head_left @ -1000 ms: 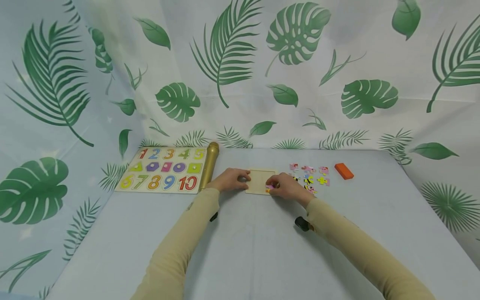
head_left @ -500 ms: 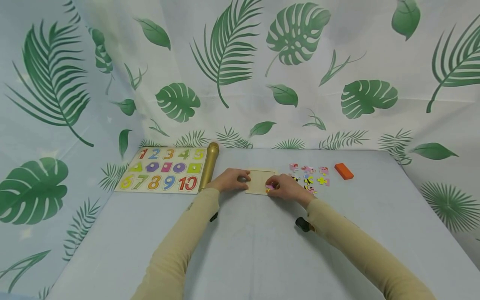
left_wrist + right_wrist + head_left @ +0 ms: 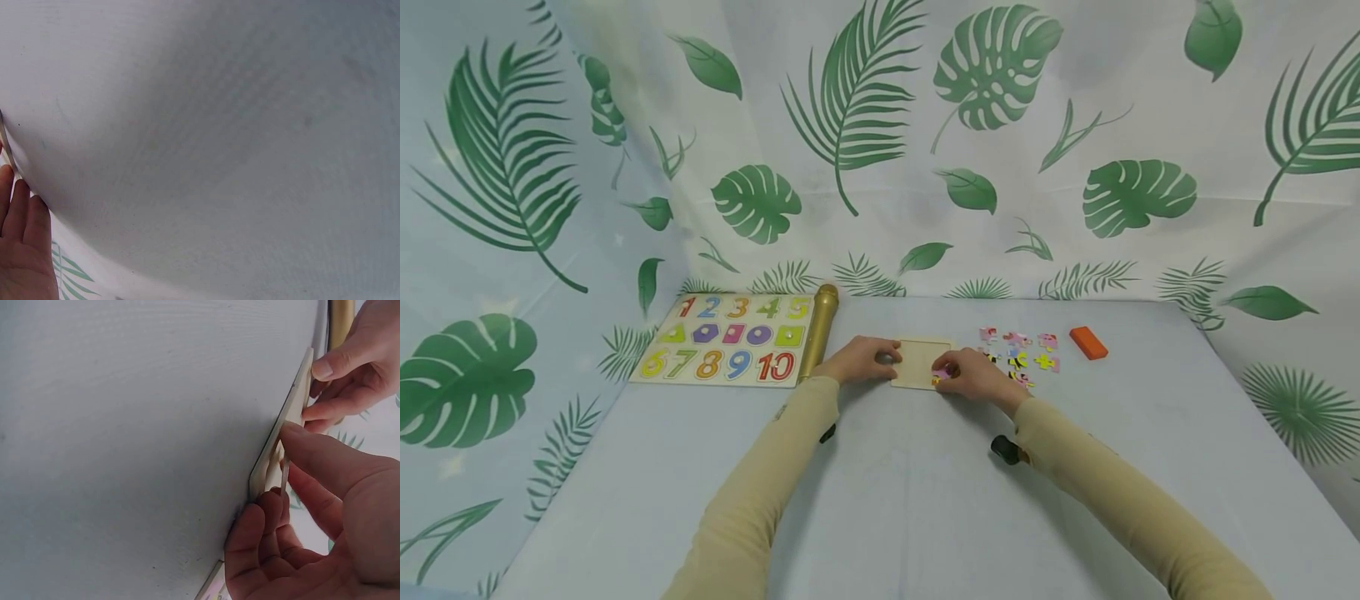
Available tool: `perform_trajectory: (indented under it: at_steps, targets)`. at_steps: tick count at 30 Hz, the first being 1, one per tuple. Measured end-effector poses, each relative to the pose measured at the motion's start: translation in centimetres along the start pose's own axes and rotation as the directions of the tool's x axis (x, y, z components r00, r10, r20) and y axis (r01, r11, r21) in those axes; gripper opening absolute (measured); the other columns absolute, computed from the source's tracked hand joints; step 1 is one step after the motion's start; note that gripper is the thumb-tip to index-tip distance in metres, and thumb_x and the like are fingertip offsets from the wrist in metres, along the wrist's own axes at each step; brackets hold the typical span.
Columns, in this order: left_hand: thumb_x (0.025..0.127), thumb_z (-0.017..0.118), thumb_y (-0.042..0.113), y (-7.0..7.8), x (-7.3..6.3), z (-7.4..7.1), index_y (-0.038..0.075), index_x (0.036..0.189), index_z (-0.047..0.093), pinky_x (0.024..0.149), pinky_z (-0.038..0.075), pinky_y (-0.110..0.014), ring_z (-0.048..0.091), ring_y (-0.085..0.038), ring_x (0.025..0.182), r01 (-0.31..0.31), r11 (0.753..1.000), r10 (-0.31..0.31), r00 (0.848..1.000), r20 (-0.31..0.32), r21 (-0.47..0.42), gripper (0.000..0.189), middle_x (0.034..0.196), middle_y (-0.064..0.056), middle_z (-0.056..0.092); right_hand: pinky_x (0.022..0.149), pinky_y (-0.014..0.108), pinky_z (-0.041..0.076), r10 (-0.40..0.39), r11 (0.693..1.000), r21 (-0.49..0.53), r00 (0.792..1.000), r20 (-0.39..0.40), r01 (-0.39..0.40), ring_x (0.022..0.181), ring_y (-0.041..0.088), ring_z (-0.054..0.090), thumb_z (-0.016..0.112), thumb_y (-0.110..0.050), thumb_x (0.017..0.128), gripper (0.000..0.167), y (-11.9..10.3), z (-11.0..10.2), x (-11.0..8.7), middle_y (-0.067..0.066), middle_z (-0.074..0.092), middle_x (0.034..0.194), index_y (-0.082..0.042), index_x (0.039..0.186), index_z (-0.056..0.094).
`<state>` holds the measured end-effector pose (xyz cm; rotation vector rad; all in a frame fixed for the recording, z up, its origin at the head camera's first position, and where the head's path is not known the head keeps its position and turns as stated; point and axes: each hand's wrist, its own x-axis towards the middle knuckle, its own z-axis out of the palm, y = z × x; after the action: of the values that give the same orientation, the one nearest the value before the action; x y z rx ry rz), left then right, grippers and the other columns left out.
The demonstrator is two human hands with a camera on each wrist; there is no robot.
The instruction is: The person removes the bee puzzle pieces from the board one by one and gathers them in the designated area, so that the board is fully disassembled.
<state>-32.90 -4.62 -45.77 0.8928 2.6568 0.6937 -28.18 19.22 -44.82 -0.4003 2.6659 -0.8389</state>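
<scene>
In the head view a shallow square wooden puzzle tray (image 3: 917,364) lies on the table between the hands. My left hand (image 3: 867,360) grips its left edge with curled thumb and fingers. My right hand (image 3: 972,372) pinches a pink-and-yellow jigsaw piece (image 3: 941,374) at the tray's lower right corner. That piece is partly hidden by the fingers. In the right wrist view the jigsaw piece (image 3: 285,477) stands tilted edge-on between thumb and fingers, just over the tray (image 3: 301,394). Only fingers of my left hand (image 3: 25,250) and a sliver of tray show in the left wrist view.
Several loose jigsaw pieces (image 3: 1017,359) lie right of the tray, partly behind my right hand. An orange block (image 3: 1087,342) is beyond them. At left are a number puzzle board (image 3: 722,339) and a gold microphone (image 3: 820,332). Leaf-printed cloth (image 3: 880,167) stands behind the table.
The pinched jigsaw piece shifts and tilts slightly at the tray's corner. Both hands otherwise keep their places.
</scene>
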Motion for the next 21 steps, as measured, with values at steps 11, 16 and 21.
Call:
perform_trajectory:
  at_steps: [11, 16, 21]
  targets:
    - [0.089, 0.074, 0.021, 0.20, -0.04, -0.15, 0.011, 0.120, 0.069, 0.113, 0.033, -0.031, 0.046, -0.020, 0.134, 0.013, 1.000, -0.013, 1.000, 0.006, 0.006, 0.033, 0.144, -0.005, 0.052, 0.077, 0.033, 0.047, -0.003, 0.997, 0.076, 0.999, -0.045, 0.006, 0.091, 0.022, 0.052, 0.072, -0.017, 0.089, 0.032, 0.48, 0.03, -0.03, 0.006, 0.061, 0.099, -0.006, 0.119, 0.071]
    - [0.089, 0.074, 0.020, 0.37, -0.09, -0.28, 0.010, 0.120, 0.069, 0.114, 0.033, -0.031, 0.045, -0.020, 0.135, 0.021, 1.000, -0.021, 1.000, 0.008, -0.002, 0.033, 0.144, -0.005, 0.052, 0.076, 0.032, 0.045, -0.008, 0.998, 0.061, 0.998, -0.064, 0.012, 0.090, 0.022, 0.050, 0.074, -0.017, 0.088, 0.032, 0.42, 0.03, -0.15, 0.006, 0.059, 0.097, -0.006, 0.118, 0.071]
    - [0.089, 0.074, 0.020, 0.42, -0.11, -0.21, 0.010, 0.119, 0.069, 0.114, 0.033, -0.031, 0.045, -0.020, 0.135, 0.024, 1.000, -0.024, 1.000, 0.007, 0.001, 0.033, 0.144, -0.005, 0.052, 0.076, 0.032, 0.045, -0.015, 0.999, 0.037, 0.997, -0.076, 0.018, 0.089, 0.022, 0.050, 0.074, -0.017, 0.087, 0.032, 0.33, 0.16, -0.24, 0.006, 0.060, 0.096, -0.006, 0.117, 0.071]
